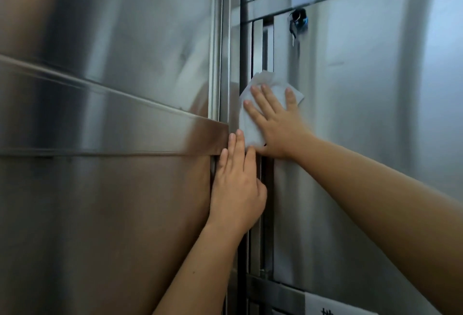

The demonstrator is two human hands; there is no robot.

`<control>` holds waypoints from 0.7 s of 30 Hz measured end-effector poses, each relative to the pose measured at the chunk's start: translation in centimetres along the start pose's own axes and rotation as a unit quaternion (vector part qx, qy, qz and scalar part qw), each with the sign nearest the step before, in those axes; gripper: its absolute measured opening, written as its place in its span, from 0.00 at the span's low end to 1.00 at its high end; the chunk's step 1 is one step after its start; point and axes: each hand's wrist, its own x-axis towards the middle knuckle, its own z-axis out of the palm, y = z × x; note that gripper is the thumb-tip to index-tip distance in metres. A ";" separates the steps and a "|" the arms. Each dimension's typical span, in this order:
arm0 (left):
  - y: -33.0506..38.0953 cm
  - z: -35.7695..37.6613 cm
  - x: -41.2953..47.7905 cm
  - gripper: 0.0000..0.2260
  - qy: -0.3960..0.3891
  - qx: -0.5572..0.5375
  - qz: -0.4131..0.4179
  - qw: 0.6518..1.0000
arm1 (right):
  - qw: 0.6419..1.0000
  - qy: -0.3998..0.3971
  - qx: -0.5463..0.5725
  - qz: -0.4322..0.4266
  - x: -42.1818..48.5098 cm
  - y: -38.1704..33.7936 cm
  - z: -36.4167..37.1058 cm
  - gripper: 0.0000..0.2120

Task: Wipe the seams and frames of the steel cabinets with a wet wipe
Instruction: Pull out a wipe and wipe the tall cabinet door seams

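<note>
The right grip lies flat with straight fingers, pressing the white crumpled wet wipe on the vertical steel frame. The left grip rests released just below. Wiping seems midway, with the lower seam left. The grey steel cabinet door is closed, contents hidden.

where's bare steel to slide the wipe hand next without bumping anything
Free: the vertical frame above the wet wipe, up to the cross rail, left of the keys; also the door panel right of the right hand. Crowded: just below the wipe, where the left hand lies flat.
</note>
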 end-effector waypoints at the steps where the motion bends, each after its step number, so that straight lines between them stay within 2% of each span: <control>1: 0.0 0.1 0.2 0.26 -0.006 0.009 0.002 1.000 | 1.000 -0.003 -0.004 0.007 0.7 0.3 -0.3 0.43; 5: 0.0 0.5 3.4 0.29 -0.002 0.057 0.017 0.998 | 0.998 -0.012 0.005 0.055 4.5 1.6 -1.9 0.44; 10: 0.5 -1.1 7.8 0.28 0.040 0.056 -0.054 0.996 | 0.995 -0.010 0.011 0.101 8.7 2.6 -2.9 0.43; 15: 0.3 0.4 7.1 0.30 0.055 0.112 -0.047 0.991 | 0.994 0.015 0.006 0.104 10.3 3.6 -3.5 0.45; 21: 0.3 0.4 7.1 0.32 0.098 0.085 -0.043 0.991 | 0.993 0.033 0.006 0.113 10.1 3.3 -3.3 0.44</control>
